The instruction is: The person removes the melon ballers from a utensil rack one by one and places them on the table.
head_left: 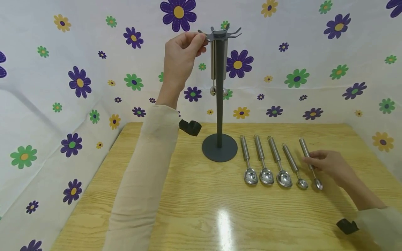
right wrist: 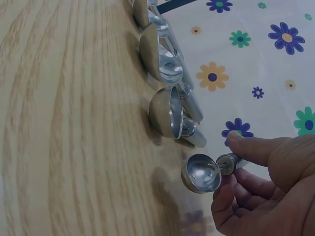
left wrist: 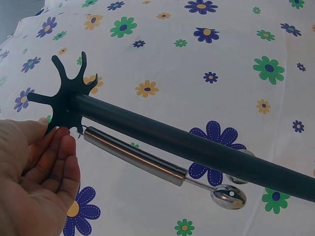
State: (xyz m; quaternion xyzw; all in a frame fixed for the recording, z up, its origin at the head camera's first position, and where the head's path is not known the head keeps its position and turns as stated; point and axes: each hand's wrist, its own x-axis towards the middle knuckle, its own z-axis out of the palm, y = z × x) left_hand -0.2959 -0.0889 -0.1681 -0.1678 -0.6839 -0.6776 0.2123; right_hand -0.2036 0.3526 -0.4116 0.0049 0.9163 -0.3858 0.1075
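Observation:
My left hand (head_left: 180, 61) pinches one prong of the hooked top of a dark upright stand (head_left: 219, 104). From that top hang slim metal-handled scoops; the left wrist view shows one small scoop (left wrist: 135, 155) close to my fingers, and another bowl partly hidden behind the pole. At the right, my right hand (head_left: 329, 165) holds a small round-bowled scoop (right wrist: 201, 173) by its metal handle, thumb against fingers. Its bowl stands slightly off the wood in the right wrist view. Beside it lies another small scoop (head_left: 294, 164).
Three larger scoops, a right one (head_left: 284, 178), a middle one (head_left: 266, 176) and a left one (head_left: 250, 176), lie in a row with handles pointing away. The stand's round base (head_left: 228, 153) rests on the wooden table (head_left: 188, 209). A flowered cloth (head_left: 141, 62) hangs behind.

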